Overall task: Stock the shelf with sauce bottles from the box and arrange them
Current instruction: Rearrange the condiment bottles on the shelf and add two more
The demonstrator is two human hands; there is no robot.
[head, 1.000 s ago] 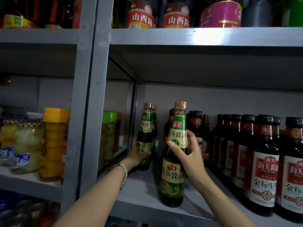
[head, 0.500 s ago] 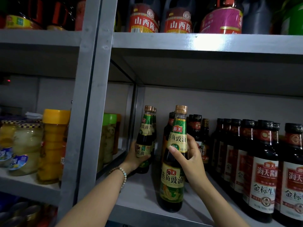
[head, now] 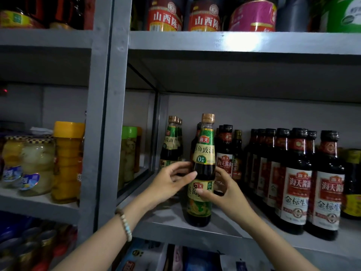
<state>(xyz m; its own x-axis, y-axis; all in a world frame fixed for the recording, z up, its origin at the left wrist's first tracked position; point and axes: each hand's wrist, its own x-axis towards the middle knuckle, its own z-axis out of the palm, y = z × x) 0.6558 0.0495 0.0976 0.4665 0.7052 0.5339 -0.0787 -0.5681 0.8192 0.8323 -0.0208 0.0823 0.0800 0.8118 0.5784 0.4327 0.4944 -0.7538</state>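
A green-labelled sauce bottle point(head: 204, 153) stands upright near the front edge of the shelf point(head: 224, 227). Bare board lies open to its left and along the front edge toward the red-labelled bottles point(head: 295, 192). The left grip point(head: 168, 184), a second ago on the rear-left bottles point(head: 171, 141), now clasps its waist. The right grip point(head: 228, 194) has slid lower, thumb across the lower label.

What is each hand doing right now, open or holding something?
Left hand: curled fingers pinch the green-label bottle at its left side.
Right hand: grips the same bottle, thumb across its lower label.
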